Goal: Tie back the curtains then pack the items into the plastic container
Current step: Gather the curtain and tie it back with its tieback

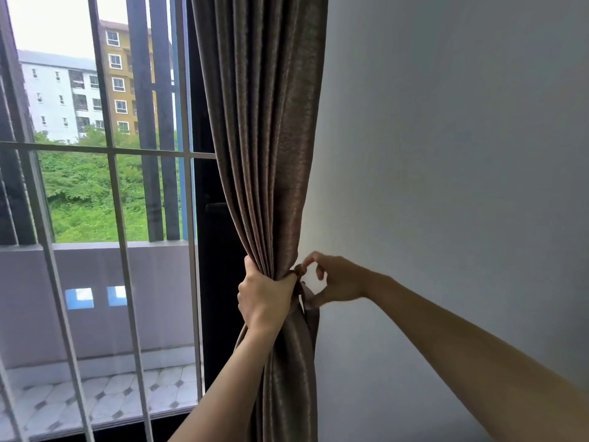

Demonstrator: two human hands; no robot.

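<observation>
Now we see the brown curtain (271, 154) hanging at the right edge of the window, between the dark door frame (216, 282) and the grey wall (446, 154). Its folds are gathered into one narrow bundle at the height of the hands, and below that point the cloth is a little wider.

The left hand (264, 295) enters from below with the forearm almost upright. Its fingers are curled firmly round the gathered curtain from the window side, and we look at the back of this hand.

A tie band (308, 303) of the same brown cloth goes round the bundle just beside the left hand's knuckles. Its loose end hangs down along the wall side of the curtain.

The right hand (338, 279) reaches in from the lower right, with the arm stretched long in front of the wall. Its fingers are bent into a ring. One curled fingertip touches the small knot of the band, and a lower finger or the thumb presses on the hanging end, so this hand pinches the band. We cannot tell how tight the knot is.

Both hands are close together, nearly touching, with the knot between them. At the window we see white window bars (118, 202), a balcony floor (95, 397) with pale tiles, green bushes (86, 193) and apartment blocks (63, 90).
</observation>
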